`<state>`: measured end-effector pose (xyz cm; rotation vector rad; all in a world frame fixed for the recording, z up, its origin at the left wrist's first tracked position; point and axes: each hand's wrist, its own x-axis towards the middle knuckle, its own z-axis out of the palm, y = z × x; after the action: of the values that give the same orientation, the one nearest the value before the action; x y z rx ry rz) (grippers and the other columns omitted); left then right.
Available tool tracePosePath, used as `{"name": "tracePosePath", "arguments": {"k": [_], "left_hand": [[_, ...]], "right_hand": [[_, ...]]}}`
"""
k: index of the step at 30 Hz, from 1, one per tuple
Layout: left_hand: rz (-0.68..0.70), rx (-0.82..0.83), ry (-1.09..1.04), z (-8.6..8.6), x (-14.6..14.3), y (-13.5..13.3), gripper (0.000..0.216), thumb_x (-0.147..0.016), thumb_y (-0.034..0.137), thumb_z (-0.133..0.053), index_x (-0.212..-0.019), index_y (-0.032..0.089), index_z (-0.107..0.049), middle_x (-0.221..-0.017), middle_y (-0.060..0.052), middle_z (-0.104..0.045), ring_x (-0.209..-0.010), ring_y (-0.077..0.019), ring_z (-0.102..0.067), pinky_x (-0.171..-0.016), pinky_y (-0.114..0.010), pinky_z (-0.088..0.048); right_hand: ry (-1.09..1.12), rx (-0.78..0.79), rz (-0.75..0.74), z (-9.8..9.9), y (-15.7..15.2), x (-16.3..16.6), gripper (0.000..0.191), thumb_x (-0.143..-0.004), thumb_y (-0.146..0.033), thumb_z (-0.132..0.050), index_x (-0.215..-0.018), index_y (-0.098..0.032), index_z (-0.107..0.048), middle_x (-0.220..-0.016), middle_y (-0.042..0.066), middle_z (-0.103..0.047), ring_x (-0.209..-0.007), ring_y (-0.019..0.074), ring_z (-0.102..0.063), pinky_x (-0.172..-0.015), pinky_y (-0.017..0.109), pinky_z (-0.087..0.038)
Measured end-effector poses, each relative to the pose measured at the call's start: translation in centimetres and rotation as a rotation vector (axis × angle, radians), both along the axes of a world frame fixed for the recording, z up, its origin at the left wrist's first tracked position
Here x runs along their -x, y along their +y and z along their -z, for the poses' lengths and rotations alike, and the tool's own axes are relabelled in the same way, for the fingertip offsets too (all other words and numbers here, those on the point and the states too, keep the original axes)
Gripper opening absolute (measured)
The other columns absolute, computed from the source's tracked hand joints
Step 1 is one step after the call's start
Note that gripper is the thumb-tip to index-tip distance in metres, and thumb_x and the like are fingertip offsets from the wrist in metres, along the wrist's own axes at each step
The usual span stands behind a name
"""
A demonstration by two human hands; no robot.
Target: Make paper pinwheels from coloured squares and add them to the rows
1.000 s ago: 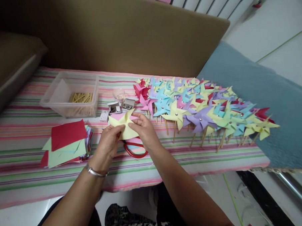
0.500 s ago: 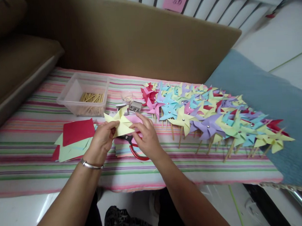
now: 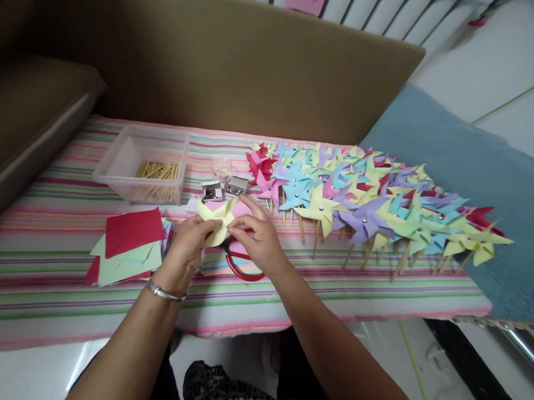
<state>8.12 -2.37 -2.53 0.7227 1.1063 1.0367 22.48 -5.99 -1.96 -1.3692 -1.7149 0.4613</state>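
Note:
Between my two hands is a pale yellow paper pinwheel (image 3: pixel 215 216), its blades partly folded in. My left hand (image 3: pixel 190 243) pinches it from the left, thumb near its middle. On its right side my right hand (image 3: pixel 258 231) grips a blade between thumb and fingers. Beneath them lie scissors with red handles (image 3: pixel 245 276), their blades mostly hidden, on pink and light blue paper sheets (image 3: pixel 212 262). Just beyond the pinwheel stand two small open boxes: a box of metal pins (image 3: pixel 237 186) and another small box (image 3: pixel 212 192).
A clear plastic bin (image 3: pixel 115 180) holds short wooden sticks (image 3: pixel 158 171). Coloured paper (image 3: pixel 133 232) is stacked at left. A small round clear dish (image 3: pixel 221 166) sits behind the boxes. Many finished pinwheels on sticks (image 3: pixel 367 222) cover the right of the striped cloth (image 3: pixel 236 310).
The pinwheel has shifted slightly right and its blades are drawn further inward. My right fingers have closed in on its right edge. The camera view has moved a little.

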Motion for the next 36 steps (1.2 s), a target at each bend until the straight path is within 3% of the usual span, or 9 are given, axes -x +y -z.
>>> {"name": "tracePosePath", "arguments": {"k": [7,25,36], "left_hand": [[0.049,0.02,-0.007,-0.26,-0.86,-0.46,0.019,-0.046,0.019,-0.074,-0.063,0.012,-0.069,-0.055,-0.002,-0.064,-0.046,-0.0112,-0.052,-0.043,-0.021,-0.036],[0.1,0.03,-0.026,-0.6,-0.82,-0.64,0.015,-0.046,0.018,-0.074,-0.058,0.013,-0.068,-0.054,-0.001,-0.064,-0.047,-0.0122,-0.054,-0.047,-0.023,-0.04],[0.111,0.031,-0.044,0.03,-0.59,-0.54,0.022,-0.049,0.02,-0.079,-0.067,0.011,-0.07,-0.059,-0.003,-0.068,-0.05,-0.0121,-0.058,-0.049,-0.021,-0.041]], "right_hand": [[0.005,0.016,0.105,0.43,0.3,0.12,0.005,-0.074,-0.02,-0.07,-0.07,-0.021,-0.067,-0.136,0.008,-0.051,-0.131,0.0257,-0.037,-0.109,0.047,-0.026],[-0.078,0.012,0.121,0.17,0.19,0.33,0.005,-0.076,-0.017,-0.066,-0.072,-0.019,-0.064,-0.128,0.014,-0.055,-0.128,0.0255,-0.041,-0.106,0.045,-0.03],[-0.048,0.031,0.137,0.45,0.34,0.71,0.007,-0.076,-0.017,-0.062,-0.071,-0.021,-0.06,-0.117,0.009,-0.059,-0.124,0.0257,-0.044,-0.104,0.045,-0.032]]}}
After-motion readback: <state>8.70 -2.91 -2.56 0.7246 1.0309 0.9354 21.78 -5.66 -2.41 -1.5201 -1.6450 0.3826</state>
